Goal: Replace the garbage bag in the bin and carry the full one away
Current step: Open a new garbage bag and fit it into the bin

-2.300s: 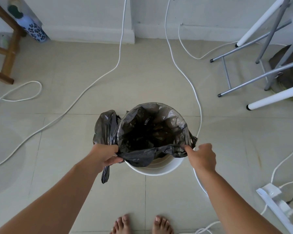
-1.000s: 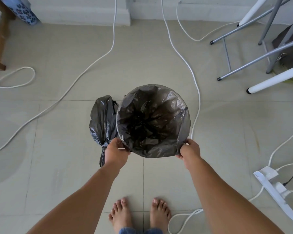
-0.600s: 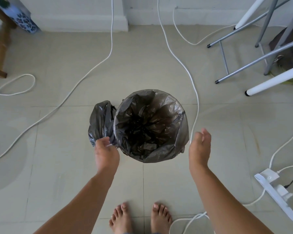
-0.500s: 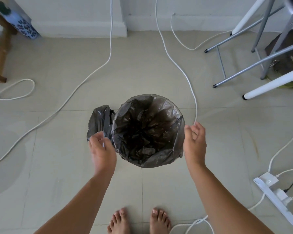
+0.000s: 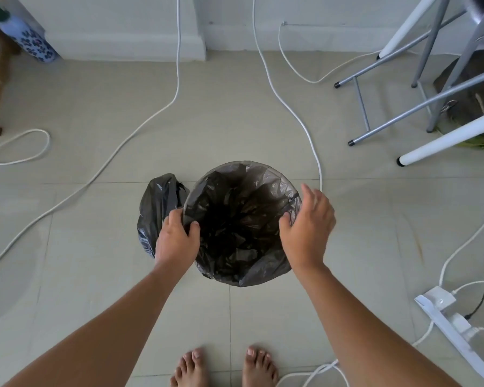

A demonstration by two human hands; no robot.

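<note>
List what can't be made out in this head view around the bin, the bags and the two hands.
- Bin: fully covered by the new liner; its walls and colour are hidden.
- Liner's bottom: too dark to see.
- Full bag: its right side is hidden behind the liner and the left hand; its contents are hidden.
- Right hand: motion-blurred; its contact with the rim is unclear.
- Power strip: cut off by the right edge.

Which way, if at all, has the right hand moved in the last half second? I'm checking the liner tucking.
Yes. The right hand has moved inward onto the right rim of the bin; before, it hung beside the bin.
</note>
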